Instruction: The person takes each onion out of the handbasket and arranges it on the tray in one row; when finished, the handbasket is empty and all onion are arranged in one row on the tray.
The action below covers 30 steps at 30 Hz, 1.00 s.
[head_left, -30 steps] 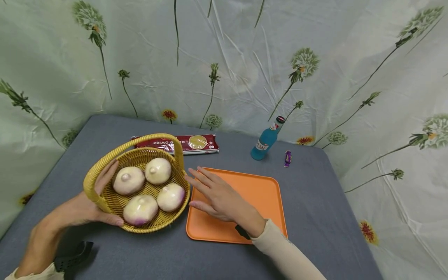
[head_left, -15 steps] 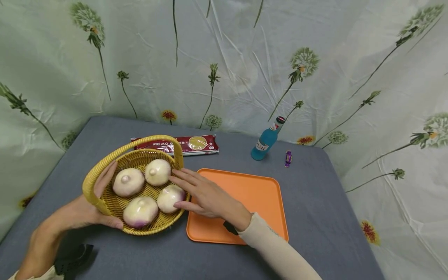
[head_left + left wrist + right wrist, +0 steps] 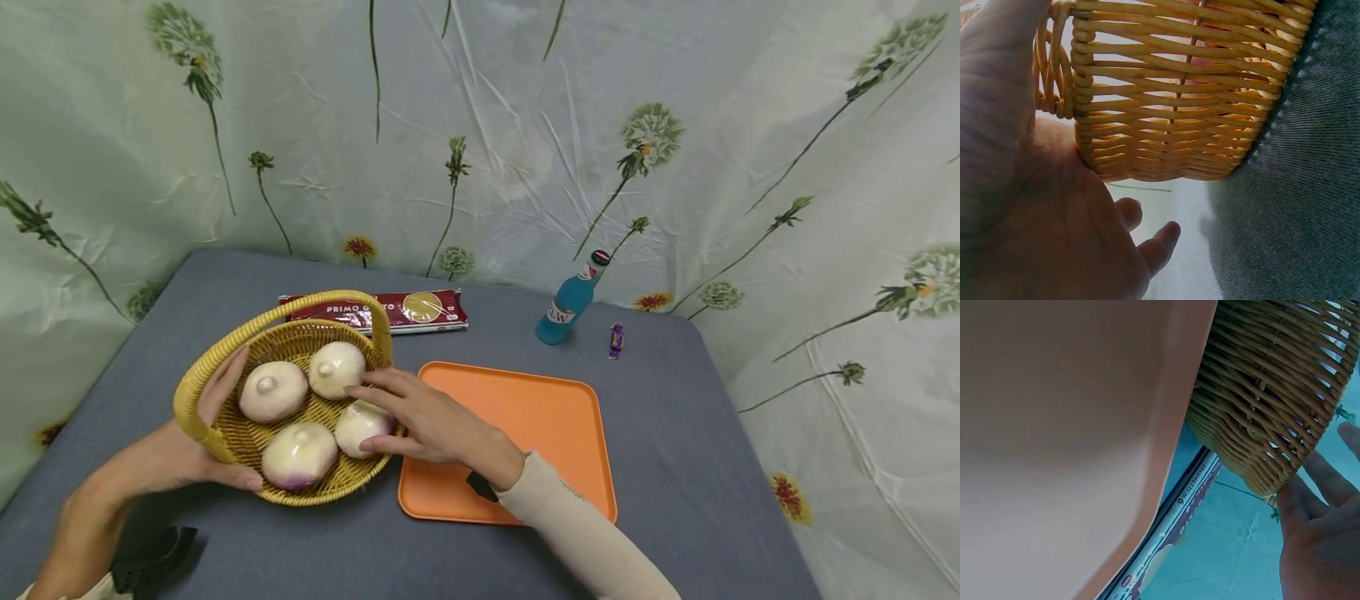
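A yellow wicker basket (image 3: 347, 482) with an arched handle stands at the left of the table. In it lie several glossy white, purple-tinged bulbs (image 3: 273, 390) that look like onions or turnips. My left hand (image 3: 176, 454) holds the basket's left side, thumb at the front rim and fingers beyond the handle; in the left wrist view its palm lies against the woven wall (image 3: 1160, 112). My right hand (image 3: 427, 421) is over the basket's right rim, fingers loosely extended, thumb and fingertips right at the right-hand bulb (image 3: 360, 427), which it partly covers.
An orange tray (image 3: 540, 417) lies right of the basket, under my right forearm. Behind the basket is a red spaghetti packet (image 3: 405, 310). A blue bottle (image 3: 566, 304) stands at the back, with a purple wrapped candy (image 3: 617, 341) to its right. A floral curtain (image 3: 510, 150) hangs behind the table.
My right hand has moved left from above the tray's edge to over the basket's right rim and the right-hand bulb. The left hand and basket have stayed nearly still.
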Each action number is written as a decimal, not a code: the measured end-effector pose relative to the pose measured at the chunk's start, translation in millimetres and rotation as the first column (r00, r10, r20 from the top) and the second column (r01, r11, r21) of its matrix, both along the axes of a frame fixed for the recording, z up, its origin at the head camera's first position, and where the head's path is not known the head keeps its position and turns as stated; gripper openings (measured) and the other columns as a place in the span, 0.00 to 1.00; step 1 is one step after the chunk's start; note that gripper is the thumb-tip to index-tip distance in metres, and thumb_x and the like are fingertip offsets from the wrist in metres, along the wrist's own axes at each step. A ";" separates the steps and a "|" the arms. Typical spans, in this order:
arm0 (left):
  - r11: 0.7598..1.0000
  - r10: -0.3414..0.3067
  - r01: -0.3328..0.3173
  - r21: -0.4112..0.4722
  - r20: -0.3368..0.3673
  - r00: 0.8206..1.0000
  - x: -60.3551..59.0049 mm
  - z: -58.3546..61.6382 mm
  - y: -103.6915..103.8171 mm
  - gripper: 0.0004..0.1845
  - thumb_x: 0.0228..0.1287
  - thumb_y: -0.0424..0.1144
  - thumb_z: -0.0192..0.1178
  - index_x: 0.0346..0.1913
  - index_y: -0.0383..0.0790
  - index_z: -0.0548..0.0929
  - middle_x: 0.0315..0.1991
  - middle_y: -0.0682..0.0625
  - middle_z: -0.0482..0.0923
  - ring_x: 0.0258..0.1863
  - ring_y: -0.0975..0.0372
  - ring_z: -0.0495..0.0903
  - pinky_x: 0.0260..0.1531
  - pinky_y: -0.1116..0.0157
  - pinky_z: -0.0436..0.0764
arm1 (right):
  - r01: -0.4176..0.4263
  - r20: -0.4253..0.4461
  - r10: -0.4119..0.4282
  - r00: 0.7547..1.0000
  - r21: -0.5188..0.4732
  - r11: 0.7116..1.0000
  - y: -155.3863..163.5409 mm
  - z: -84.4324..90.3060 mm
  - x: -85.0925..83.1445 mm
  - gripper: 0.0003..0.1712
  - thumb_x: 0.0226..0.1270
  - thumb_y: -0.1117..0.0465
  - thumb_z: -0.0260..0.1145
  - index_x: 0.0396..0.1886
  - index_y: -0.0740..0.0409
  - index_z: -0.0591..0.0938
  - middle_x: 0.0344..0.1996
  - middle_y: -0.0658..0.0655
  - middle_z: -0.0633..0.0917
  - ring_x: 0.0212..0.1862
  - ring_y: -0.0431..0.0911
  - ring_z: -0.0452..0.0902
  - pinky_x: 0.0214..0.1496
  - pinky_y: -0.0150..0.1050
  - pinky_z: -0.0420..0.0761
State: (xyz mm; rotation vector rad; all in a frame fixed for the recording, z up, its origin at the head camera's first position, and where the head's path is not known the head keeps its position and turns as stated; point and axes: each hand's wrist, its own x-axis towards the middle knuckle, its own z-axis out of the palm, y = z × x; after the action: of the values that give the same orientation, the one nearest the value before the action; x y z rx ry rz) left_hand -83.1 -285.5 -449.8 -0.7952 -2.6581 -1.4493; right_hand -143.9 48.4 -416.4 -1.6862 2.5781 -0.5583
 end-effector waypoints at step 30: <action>1.000 -0.007 0.007 0.005 0.035 0.999 -0.5 0.3 -0.2 0.85 0.27 0.33 0.86 0.81 0.48 0.28 0.79 0.36 0.25 0.75 0.74 0.28 0.62 0.86 0.36 | -0.049 0.051 0.047 0.998 0.030 0.998 -11.9 0.5 -11.9 0.43 0.60 0.42 0.74 0.73 0.48 0.71 0.68 0.55 0.74 0.67 0.47 0.68 0.67 0.38 0.69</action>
State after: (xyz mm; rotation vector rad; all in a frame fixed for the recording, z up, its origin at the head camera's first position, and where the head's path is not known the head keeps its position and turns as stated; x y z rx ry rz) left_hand -83.6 -285.8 -449.4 -0.7871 -2.6788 -1.4835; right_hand -155.8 36.5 -415.9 -1.6970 2.4918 -0.5475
